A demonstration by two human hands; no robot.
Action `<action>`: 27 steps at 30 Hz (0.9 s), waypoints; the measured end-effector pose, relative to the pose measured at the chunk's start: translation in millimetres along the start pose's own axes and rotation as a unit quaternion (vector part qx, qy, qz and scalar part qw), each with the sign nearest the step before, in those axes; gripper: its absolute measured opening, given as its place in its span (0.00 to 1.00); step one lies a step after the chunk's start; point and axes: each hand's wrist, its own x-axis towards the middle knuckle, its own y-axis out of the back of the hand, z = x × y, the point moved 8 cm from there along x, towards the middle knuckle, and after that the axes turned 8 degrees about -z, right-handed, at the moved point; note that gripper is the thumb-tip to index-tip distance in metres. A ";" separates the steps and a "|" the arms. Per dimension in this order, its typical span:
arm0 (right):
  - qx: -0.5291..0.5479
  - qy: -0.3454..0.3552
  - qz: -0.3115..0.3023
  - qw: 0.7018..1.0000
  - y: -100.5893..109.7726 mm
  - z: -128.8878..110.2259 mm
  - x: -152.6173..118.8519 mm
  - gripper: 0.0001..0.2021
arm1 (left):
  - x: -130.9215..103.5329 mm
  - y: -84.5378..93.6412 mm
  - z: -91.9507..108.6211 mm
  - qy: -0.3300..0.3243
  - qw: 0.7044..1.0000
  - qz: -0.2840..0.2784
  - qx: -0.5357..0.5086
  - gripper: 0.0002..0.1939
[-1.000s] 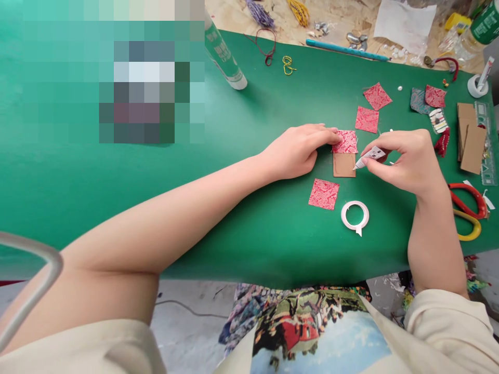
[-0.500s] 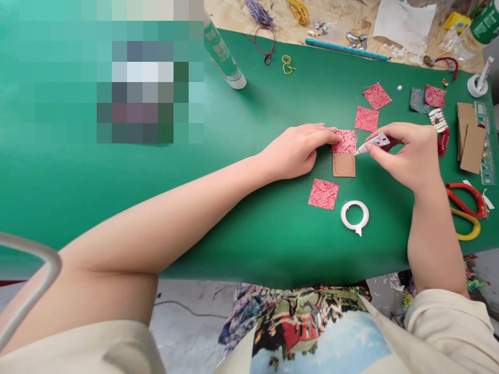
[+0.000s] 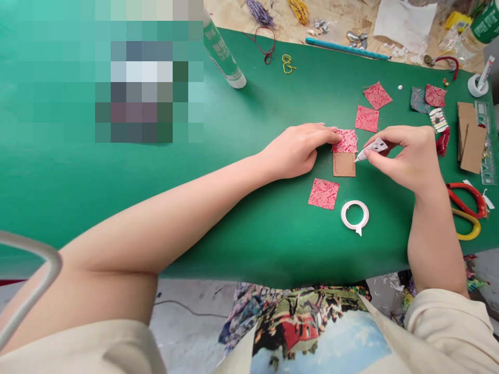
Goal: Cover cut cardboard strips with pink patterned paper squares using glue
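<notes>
Cardboard square [image 3: 344,165] lies flat on a green table [image 3: 273,244], faint lines showing just inside its edges; clock directions are counted from it. Nearest the wearer, a roll of white tape [image 3: 357,229] rests between five and six o'clock, its loose end pointing toward six. Scissors [image 3: 480,200] with one red and one yellow handle lie toward four o'clock, partly hidden by the right forearm. A loose red patch [image 3: 324,194] sits near the cardboard at seven o'clock.

At three o'clock, the right hand [image 3: 409,151] keeps its grip pinched on a small white tube [image 3: 372,149], nozzle tilted down at the cardboard's edge; whether the tip touches is too small to tell. At nine o'clock, the left hand [image 3: 294,150] is loosely curled, its grip released, a fingertip resting on patterned red cloth [image 3: 348,141] that meets the cardboard at twelve.

Farther out, strips of brown card [image 3: 473,150] overlap at three o'clock, beside a clear ruler [image 3: 488,169]. Two more patches [image 3: 367,119] lie at one o'clock, a thread card [image 3: 438,120] at two. Beyond, a green-and-white bottle [image 3: 226,54] lies at ten o'clock, a blue pencil [image 3: 346,48] at twelve.
</notes>
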 end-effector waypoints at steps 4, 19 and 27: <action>-0.006 0.006 -0.013 1.000 -1.4 -2.4 -0.9 0.06 | -0.1 -0.1 0.3 -0.001 1.000 0.001 -0.001 0.28; -0.028 0.022 -0.079 0.996 -5.2 -9.0 -1.1 0.06 | -0.5 -1.5 -2.9 -0.001 1.000 0.004 -0.014 0.29; -0.018 0.024 -0.033 0.999 -4.7 -10.1 -0.6 0.06 | -0.9 0.0 -1.1 0.000 1.000 0.003 -0.014 0.28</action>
